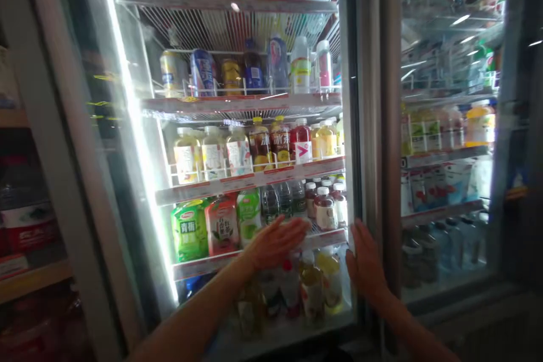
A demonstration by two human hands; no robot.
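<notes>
My left hand (280,241) reaches across the lower part of a lit drinks fridge, its fingers stretched out and nothing held. Behind it, on the shelf, stand clear dark-looking bottles (271,202) and a green bottle (249,215). Small white-capped bottles (326,208) stand to the right of its fingertips. My right hand (367,263) is at the upright frame (373,124) on the fridge's right side, fingers straight and thumb apart; whether it presses on the frame is hard to tell. Below both hands, yellowish bottles (311,288) show on the bottom level.
Shelf edges (250,178) run across the fridge, with iced tea bottles (280,144) and cans (202,73) above. A bright light strip (131,102) lines its left side. Another glass-fronted fridge section (445,181) stands at right. A dim shelf (34,283) with bottles is at far left.
</notes>
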